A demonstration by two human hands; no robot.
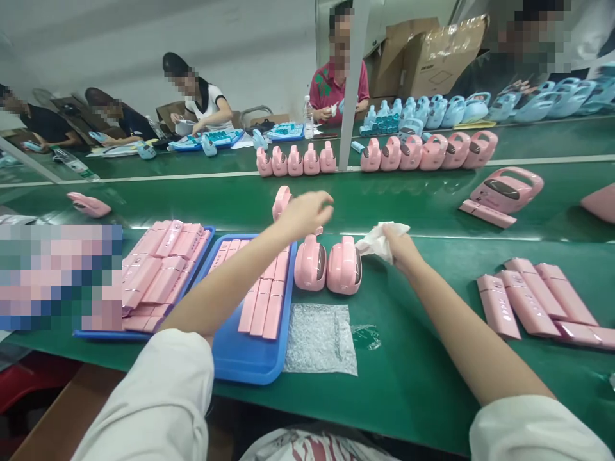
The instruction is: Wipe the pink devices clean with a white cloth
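white sleeves (148, 390) come nearest, a shirt front (321, 448) with partial red print between them. from the left, pink bars (161, 278) are heaped in a blue tray (120, 334), and more lie in a second tray (250, 362). the left hand (307, 212) arches, fingers bent, beside a handled case (280, 202); whether it grips anything i cannot tell. two pink cases (310, 266) stand close together on the green desk (408, 320), right of the second tray and just beyond a bubble-wrap sheet (319, 339). well apart from the left, the right hand (401, 246) is closed on a white cloth (379, 242), its loose end by the right-hand case. farther right, loose bars (526, 301) overlap.

a bump from either wrist could knock the close-set cases together and scuff their glossy shells; the left forearm, crossing the second tray, could brush its bars out of line.

small marks on the bars and lettering on a cardboard box (444, 61) are too small to read; no brand is legible.
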